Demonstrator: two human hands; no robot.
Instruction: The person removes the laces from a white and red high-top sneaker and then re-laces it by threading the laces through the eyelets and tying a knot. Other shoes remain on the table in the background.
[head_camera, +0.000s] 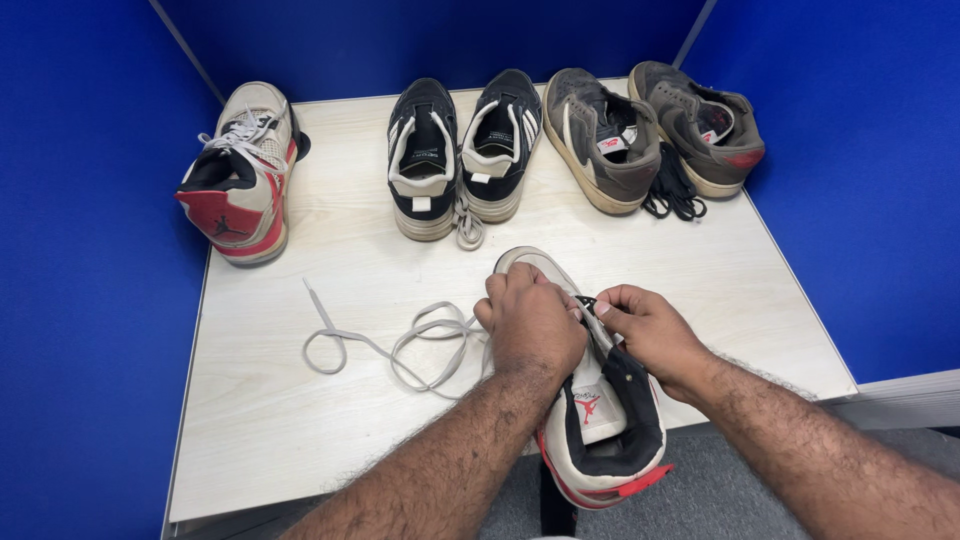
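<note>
Both hands are on the cream high-top sneaker (600, 400) that sits at the near edge of the pale wooden table (700, 280), its heel hanging over the edge toward the person. The left hand (530, 320) is curled over the lace area, fingers closed down on the upper; what the fingertips pinch is hidden under the knuckles. The right hand (650, 330) is pinched shut on the sneaker's dark eyelet edge, thumb and forefinger together.

Just left of that sneaker a loose grey shoelace (390, 345) lies in loops on the table, one end running up under the left hand.

Beyond the sneaker, along the far edge — its laced-up mate (240, 175) far to the left, a black-and-white pair (462, 150) straight behind, and a brown suede pair (650, 130) to the right with black laces (672, 195) bunched between them. Blue walls (860, 200) close in the table.
</note>
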